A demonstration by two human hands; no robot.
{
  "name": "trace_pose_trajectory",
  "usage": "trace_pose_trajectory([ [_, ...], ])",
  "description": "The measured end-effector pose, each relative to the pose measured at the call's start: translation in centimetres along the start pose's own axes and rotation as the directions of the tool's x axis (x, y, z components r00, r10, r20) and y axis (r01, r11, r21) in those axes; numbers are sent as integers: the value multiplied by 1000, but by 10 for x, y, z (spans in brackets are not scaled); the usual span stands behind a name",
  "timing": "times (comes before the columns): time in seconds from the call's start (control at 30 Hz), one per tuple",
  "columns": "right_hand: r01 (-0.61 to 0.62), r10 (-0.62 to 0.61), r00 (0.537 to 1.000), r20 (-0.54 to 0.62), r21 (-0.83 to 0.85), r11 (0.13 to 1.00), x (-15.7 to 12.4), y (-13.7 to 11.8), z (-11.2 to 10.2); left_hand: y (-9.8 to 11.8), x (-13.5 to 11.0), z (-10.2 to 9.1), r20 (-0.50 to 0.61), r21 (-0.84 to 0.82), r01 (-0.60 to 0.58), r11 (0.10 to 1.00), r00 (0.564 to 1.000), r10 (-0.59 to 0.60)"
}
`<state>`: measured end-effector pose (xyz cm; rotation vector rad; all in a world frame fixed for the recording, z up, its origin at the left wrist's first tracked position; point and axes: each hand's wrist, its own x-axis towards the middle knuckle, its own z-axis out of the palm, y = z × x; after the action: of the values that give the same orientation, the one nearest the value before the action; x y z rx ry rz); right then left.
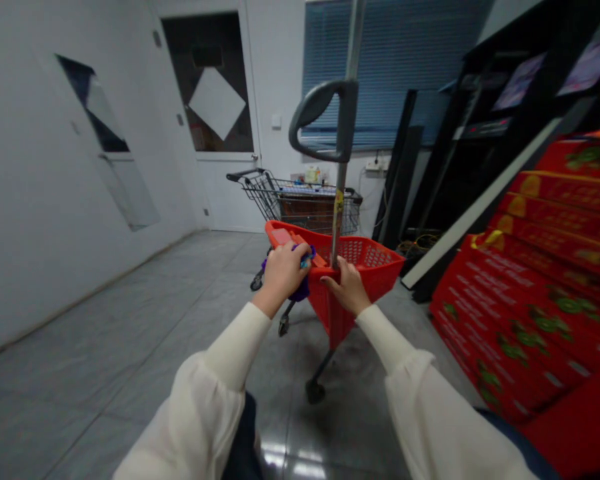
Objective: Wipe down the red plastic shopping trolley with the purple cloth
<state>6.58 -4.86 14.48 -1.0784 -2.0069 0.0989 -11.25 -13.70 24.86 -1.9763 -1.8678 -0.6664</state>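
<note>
Two grips closed: left hand (281, 277) on purple object (300, 291); right hand (345, 287) on red basket (367, 257).

Red plastic shopping basket (365, 263) with perforated sides, mounted on a wheeled cart's metal pole (339, 213), flat orange-red package (297, 245) inside, crumpled purple item (300, 291) at its near rim

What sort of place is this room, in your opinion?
Probably a shop's back room or storeroom, though I cannot be sure. A red basket trolley stands in front, a wire shopping cart near the door, and red printed cartons are stacked on the right.
</note>
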Motion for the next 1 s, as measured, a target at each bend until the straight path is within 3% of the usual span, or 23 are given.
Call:
trace_pose_trajectory([
  [0.13,122,-113,974,198,-34,992,7,21,-4,-14,14,-1,8,70,152,986,988,-152],
  [0.27,61,-25,981,190,-186,981,7,15,7,1,-3,11,-108,93,241,966,967,-231],
  [0.37,18,31,985,171,-279,960,6,2,10,13,-25,26,-179,81,142,987,976,-126],
  [0.5,4,67,979,191,-352,936,4,-14,9,2,-32,38,-220,53,-14,998,975,25],
  [0.67,-44,98,987,129,-369,928,1,-31,13,-21,-24,48,-373,-59,222,973,899,-228],
  [0.77,19,37,983,179,-300,954,1,-28,13,-25,-34,68,-388,-95,231,968,887,-249],
  [1.0,-16,76,951,299,-199,980,6,-15,18,-24,-65,140,-257,-90,43,995,964,-65],
])
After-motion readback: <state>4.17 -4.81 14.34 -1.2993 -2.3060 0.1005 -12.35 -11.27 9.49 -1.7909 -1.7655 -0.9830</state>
